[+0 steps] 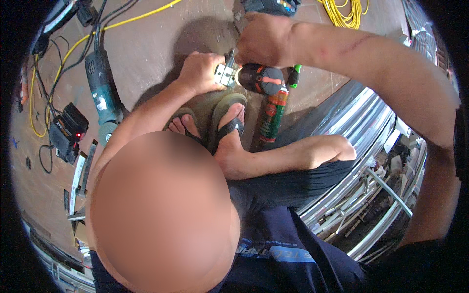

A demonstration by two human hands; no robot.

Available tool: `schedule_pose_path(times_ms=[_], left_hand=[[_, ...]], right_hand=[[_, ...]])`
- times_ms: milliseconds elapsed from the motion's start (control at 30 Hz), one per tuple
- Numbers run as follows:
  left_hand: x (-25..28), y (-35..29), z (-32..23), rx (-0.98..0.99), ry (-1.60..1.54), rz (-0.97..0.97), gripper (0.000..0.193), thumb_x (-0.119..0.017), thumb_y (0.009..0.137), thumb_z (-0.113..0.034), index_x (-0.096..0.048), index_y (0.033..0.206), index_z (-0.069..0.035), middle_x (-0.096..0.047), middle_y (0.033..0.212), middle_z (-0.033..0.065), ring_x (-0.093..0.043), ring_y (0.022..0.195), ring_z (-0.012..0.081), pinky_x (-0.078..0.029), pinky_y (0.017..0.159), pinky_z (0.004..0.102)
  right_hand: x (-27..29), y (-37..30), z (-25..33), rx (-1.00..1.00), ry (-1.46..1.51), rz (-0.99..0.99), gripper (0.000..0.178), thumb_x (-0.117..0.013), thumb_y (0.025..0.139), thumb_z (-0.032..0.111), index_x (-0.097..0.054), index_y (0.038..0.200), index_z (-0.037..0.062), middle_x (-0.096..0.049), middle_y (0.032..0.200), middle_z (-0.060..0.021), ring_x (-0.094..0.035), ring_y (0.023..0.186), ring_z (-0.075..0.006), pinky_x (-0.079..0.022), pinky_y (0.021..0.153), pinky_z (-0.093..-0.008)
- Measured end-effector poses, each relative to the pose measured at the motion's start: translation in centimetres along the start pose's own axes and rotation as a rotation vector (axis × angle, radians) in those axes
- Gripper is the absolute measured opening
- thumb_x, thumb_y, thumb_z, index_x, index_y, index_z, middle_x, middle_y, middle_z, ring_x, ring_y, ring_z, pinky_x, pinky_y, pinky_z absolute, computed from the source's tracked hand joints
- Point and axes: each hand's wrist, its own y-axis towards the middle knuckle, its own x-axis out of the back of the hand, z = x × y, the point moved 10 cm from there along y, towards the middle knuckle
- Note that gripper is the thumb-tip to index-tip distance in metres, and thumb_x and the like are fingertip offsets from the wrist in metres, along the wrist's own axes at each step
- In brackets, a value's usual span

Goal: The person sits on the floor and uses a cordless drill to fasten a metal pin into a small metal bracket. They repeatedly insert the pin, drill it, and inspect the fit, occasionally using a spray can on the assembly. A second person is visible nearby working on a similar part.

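My left hand is closed on a small pale metal bracket with holes in it, held above the floor in front of my feet. My right hand grips the handle of a black and orange cordless drill. The drill's front end points left at the bracket, close against it; whether they touch I cannot tell. A glow shows at the drill's nose. Below the drill is a green and red can. Beside the drill lies a slim black and green tool, its kind unclear.
A teal angle grinder lies to the left, near a black charger with a red light. Yellow cable and black cords cross the floor. Coiled yellow cable lies far right. Long metal profiles are stacked at right.
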Motion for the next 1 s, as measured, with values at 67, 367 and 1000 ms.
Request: schedule_pose_path(times_ms=[67,367,1000], left_hand=[[0.0,0.0,-0.2,0.004,0.009,-0.002,0.06,-0.107,0.059,-0.04,-0.079,0.103,-0.011,-0.082,0.098,0.0135,-0.081,0.093,0.0393,-0.061,0.085,0.0526],[-0.5,-0.4,0.0,0.008,-0.016,-0.025,0.06,-0.106,0.064,-0.045,-0.078,0.106,-0.012,-0.082,0.098,0.01,-0.08,0.094,0.0362,-0.056,0.085,0.0523],[-0.5,-1.1,-0.6,-0.005,-0.061,-0.044,0.06,-0.108,0.059,-0.041,-0.078,0.1,-0.011,-0.08,0.095,0.0102,-0.079,0.087,0.0372,-0.057,0.08,0.0507]], right_hand=[[-0.6,-0.6,-0.6,-0.046,0.046,0.042,0.019,-0.072,0.097,0.027,-0.083,0.112,0.0278,-0.085,0.102,-0.002,-0.082,0.111,-0.0296,-0.058,0.1,-0.0487],[-1.6,-2.0,0.6,-0.164,0.272,0.126,0.032,-0.082,0.088,0.019,-0.081,0.119,0.021,-0.085,0.109,-0.009,-0.082,0.112,-0.0355,-0.063,0.097,-0.0513],[-2.3,-3.8,0.5,-0.253,0.474,-0.089,0.045,-0.087,0.082,0.016,-0.083,0.127,0.016,-0.084,0.108,-0.016,-0.081,0.112,-0.0393,-0.065,0.096,-0.0508]])
